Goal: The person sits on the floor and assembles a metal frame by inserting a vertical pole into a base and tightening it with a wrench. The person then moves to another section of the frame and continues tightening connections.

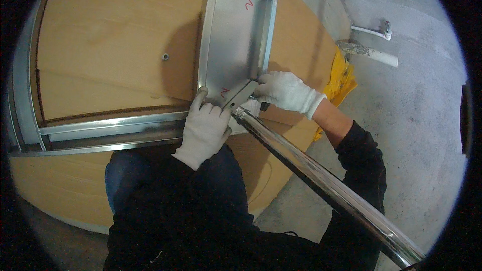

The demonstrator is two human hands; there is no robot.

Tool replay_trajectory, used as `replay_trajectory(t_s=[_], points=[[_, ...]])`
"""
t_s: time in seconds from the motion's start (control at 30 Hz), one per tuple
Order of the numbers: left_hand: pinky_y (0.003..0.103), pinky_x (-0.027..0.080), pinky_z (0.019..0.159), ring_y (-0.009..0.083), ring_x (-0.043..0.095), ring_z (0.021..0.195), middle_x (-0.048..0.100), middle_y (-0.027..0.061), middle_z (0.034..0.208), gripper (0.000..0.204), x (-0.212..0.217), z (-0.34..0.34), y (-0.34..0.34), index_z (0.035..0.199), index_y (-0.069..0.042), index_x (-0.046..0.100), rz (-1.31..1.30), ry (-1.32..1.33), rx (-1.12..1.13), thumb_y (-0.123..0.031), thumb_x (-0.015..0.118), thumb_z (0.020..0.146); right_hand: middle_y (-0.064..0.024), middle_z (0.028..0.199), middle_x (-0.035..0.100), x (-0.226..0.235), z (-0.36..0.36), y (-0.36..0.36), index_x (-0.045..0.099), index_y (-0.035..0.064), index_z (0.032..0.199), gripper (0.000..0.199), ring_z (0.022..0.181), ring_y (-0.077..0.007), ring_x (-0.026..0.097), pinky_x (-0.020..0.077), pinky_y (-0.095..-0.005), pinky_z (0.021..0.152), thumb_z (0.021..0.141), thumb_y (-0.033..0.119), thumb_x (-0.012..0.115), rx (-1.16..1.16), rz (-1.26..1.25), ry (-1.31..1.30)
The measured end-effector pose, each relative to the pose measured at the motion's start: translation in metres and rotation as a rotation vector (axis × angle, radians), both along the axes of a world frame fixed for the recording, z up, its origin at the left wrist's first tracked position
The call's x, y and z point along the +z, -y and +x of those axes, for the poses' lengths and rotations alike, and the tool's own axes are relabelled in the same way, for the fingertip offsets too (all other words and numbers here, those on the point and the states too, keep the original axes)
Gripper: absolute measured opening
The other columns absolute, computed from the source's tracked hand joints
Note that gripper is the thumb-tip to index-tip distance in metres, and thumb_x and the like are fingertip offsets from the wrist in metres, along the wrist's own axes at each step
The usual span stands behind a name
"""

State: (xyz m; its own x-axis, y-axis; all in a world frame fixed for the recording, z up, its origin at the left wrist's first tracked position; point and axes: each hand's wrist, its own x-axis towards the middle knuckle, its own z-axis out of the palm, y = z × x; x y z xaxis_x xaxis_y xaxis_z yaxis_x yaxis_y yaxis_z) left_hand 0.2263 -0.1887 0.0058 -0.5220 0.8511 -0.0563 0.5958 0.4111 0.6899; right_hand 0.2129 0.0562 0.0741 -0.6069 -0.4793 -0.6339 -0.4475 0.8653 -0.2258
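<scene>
My left hand (205,129), in a white glove, presses on the near end of a shiny metal channel panel (233,35) that lies on a large tan wooden board (110,35). My right hand (283,90), also gloved in white, grips a small dark tool at the panel's near right corner, by a short metal bracket (240,95). A long polished steel tube (326,183) runs from that corner down to the lower right. A second metal channel (110,125) lies crosswise to the left of my left hand.
A small metal fastener (164,56) sits in the board. Yellow gloves or cloth (341,80) lie at the board's right edge. White pipe pieces (374,52) rest on the grey concrete floor (416,120). A metal strip (22,85) edges the board's left side.
</scene>
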Motion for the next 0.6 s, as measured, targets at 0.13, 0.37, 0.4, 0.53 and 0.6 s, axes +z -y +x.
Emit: replay_trajectory(t_s=[0.13,0.37,0.4,0.53,0.6], points=[[0.048,0.023,0.111,0.0241,0.058,0.092,0.060,0.0088,0.084,0.045,0.001,-0.001,0.000,0.109,-0.009,0.059,-0.018,-0.003,-0.005,-0.029,0.070,0.071,-0.0100,0.083,0.057,0.004,-0.003,0.007,0.063,0.0090,0.087,0.014,0.083,-0.0307,0.059,0.0522,-0.0400,0.064,0.079,0.016,0.053,0.108,-0.052,-0.080],[0.048,0.023,0.111,0.0241,0.058,0.092,0.060,0.0080,0.083,0.044,-0.002,0.001,0.000,0.108,-0.008,0.060,0.006,-0.008,0.006,-0.029,0.070,0.071,-0.0083,0.081,0.057,0.002,-0.003,0.009,0.062,0.0088,0.077,0.011,0.080,-0.0278,0.058,0.0513,-0.0384,0.062,0.076,0.016,0.054,0.150,-0.023,-0.107],[0.048,0.023,0.111,0.0241,0.058,0.092,0.060,0.0079,0.083,0.044,-0.002,0.001,0.000,0.108,-0.008,0.060,0.004,-0.008,0.008,-0.029,0.070,0.071,-0.0071,0.082,0.056,0.002,-0.001,0.011,0.061,0.0096,0.075,0.009,0.080,-0.0261,0.057,0.0506,-0.0368,0.061,0.074,0.016,0.054,0.175,-0.010,-0.128],[0.048,0.023,0.111,0.0245,0.058,0.091,0.060,0.0079,0.083,0.044,0.001,-0.001,0.001,0.108,-0.008,0.060,0.012,-0.004,0.009,-0.029,0.070,0.071,-0.0062,0.082,0.056,0.009,-0.006,0.024,0.060,0.0104,0.073,0.008,0.080,-0.0241,0.055,0.0497,-0.0345,0.060,0.073,0.017,0.055,0.284,0.001,-0.096],[0.048,0.023,0.111,0.0244,0.058,0.090,0.060,0.0080,0.082,0.044,0.000,0.000,0.001,0.108,-0.008,0.060,0.013,-0.014,0.018,-0.029,0.070,0.071,-0.0072,0.080,0.057,0.006,-0.009,0.023,0.060,0.0100,0.071,0.009,0.078,-0.0252,0.057,0.0498,-0.0354,0.060,0.073,0.017,0.055,0.315,-0.018,-0.079]])
